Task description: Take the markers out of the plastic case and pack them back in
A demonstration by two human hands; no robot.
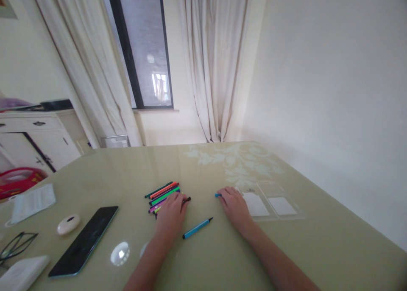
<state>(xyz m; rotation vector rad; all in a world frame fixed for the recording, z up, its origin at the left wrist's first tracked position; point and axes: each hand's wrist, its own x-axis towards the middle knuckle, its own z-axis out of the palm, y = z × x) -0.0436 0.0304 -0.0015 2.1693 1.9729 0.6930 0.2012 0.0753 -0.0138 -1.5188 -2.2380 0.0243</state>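
Observation:
Several coloured markers [164,192], among them green, orange and purple ones, lie side by side on the table. My left hand [171,208] rests over their right end, its fingers curled on a marker with a black end [187,200]; most of that marker is hidden under the hand. Between my two hands lies a blue marker [197,228], uncapped, its dark tip pointing away to the right. My right hand [234,204] is closed on a small blue cap [218,195], which pokes out at the fingertips, low over the table.
A clear plastic sleeve with white cards [281,206] lies right of my right hand. To the left are a phone [84,242], a small white oval case [68,224], glasses [17,245], a white box [23,274] and a face mask [33,203]. A wall borders the table's right.

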